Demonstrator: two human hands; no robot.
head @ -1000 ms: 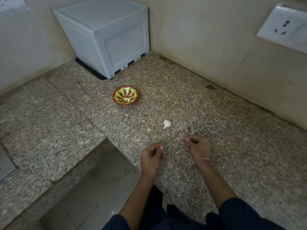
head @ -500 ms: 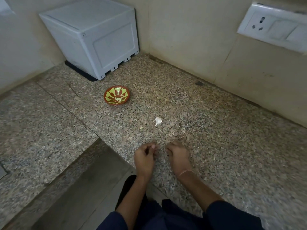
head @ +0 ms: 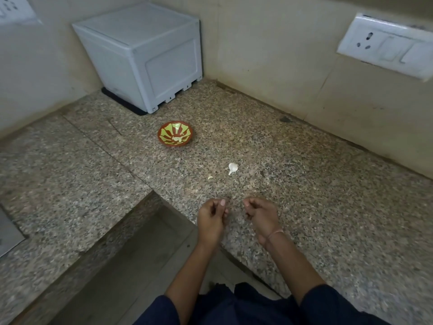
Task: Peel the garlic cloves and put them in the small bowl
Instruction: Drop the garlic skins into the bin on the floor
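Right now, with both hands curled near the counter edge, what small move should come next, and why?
Probably the right hand reaching forward to pick up the white garlic clove. It lies on the counter outside the small bowl, just beyond the hands, and no clove shows in either hand.

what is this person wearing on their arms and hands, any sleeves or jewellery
Dark navy sleeves end around the elbows, leaving both forearms bare. The right hand has a thin pale band round its wrist. The left hand and its wrist wear nothing. No gloves, and no rings that show.
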